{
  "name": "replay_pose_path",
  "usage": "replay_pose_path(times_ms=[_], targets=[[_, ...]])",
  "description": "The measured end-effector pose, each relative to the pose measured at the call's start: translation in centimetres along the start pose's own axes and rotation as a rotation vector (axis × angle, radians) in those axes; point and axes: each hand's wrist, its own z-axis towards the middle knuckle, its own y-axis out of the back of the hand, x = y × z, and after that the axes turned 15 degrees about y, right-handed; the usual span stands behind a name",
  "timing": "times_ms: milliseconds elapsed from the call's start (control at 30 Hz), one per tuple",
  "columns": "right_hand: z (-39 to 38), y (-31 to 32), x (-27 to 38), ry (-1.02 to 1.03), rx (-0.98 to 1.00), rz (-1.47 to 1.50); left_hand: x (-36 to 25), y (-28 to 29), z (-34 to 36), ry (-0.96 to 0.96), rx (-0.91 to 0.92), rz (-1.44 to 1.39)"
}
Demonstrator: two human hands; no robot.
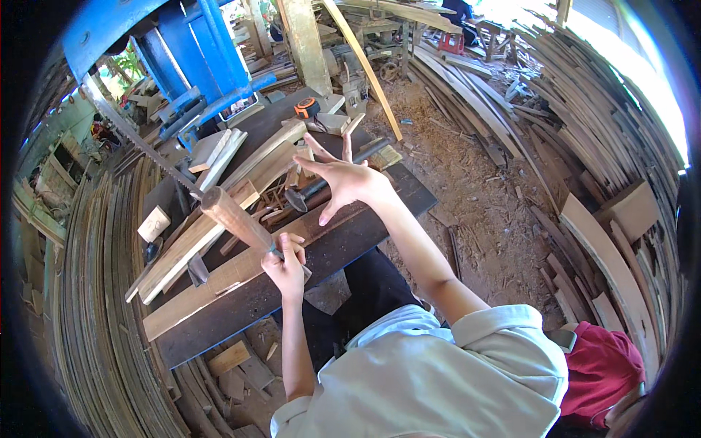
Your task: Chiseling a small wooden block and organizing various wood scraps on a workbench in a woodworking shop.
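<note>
My left hand (pixel 285 268) is closed around the lower end of a thick, rounded wooden mallet (pixel 237 219), its broad end raised toward the upper left. A teal band shows just above my fingers. My right hand (pixel 343 177) hovers over the workbench (pixel 321 264) with the fingers spread wide and nothing in them. Beneath the two hands, a long plank (pixel 212 296) lies along the bench's near side. A dark tool head (pixel 296 200) rests by my right thumb, and another dark metal piece (pixel 197 270) stands left of the mallet.
A blue bandsaw (pixel 204 55) with a toothed blade (pixel 139 139) rises at the far left. An orange and black tape measure (pixel 307 108) sits behind more boards (pixel 197 252). Stacked timber (pixel 106 292) lines both sides. At lower right is a person in red (pixel 602 372).
</note>
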Motion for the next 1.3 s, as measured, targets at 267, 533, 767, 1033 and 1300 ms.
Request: replay_pose_path(times_ms=[267,533,767,1033,1300], targets=[[-2.2,-1.4,2.3,-0.19,0.223,-0.008,0.1,0.3,-0.3,0.013,-0.03,-0.007],[-3.6,-2.2,4.8,0.162,0.091,0.203,0.4,1.1,-0.3,0.006,-0.036,0.02],[1.6,2.2,11.5,0.635,-0.607,0.832,1.0,0.7,0.4,-0.052,0.099,0.034],[6.1,0.2,13.7,0.458,-0.75,0.901,0.8,2.7,-0.4,0.099,0.103,0.166],[4.3,0.9,12.6,0.354,-0.816,1.059,-1.8,7.5,-3.8,-0.185,-0.027,0.686]])
